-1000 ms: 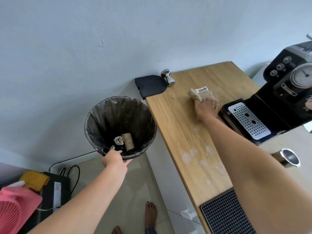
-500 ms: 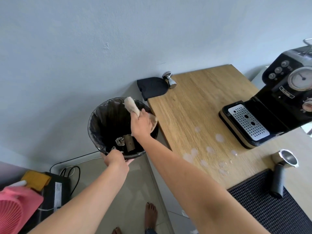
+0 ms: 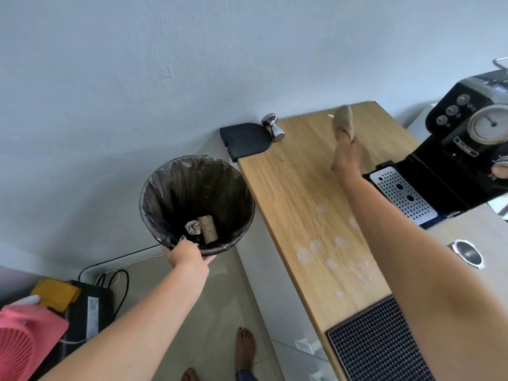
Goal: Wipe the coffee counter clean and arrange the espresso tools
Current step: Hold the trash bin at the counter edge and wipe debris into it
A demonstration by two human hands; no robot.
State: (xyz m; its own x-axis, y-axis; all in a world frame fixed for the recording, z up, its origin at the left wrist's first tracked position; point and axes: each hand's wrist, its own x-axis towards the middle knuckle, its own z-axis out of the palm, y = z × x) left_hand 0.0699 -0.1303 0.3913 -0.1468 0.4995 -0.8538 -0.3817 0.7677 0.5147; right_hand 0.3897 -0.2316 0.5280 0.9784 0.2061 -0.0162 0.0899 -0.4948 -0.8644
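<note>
My right hand [image 3: 348,158] grips a beige cloth [image 3: 343,121] on the far part of the wooden counter [image 3: 299,188], just left of the black espresso machine [image 3: 464,149]. My left hand [image 3: 187,254] holds the near rim of a black lined bin [image 3: 196,204] beside the counter's left edge; a cardboard tube and crumpled paper lie inside. Pale white spots [image 3: 327,251] mark the wood nearer to me. A steel tamper [image 3: 273,126] lies next to a black tamping mat [image 3: 244,140] at the far left corner. A portafilter basket [image 3: 467,253] shows at the right.
A black ribbed rubber mat [image 3: 376,345] lies at the counter's near end. On the floor at left are a pink fan [image 3: 19,342], a black box with a yellow cloth [image 3: 55,294] and cables. My bare feet [image 3: 244,350] stand on the tiles below.
My right hand, with the cloth, has swung from over the bin back to the far part of the counter by the machine. My left hand keeps holding the bin.
</note>
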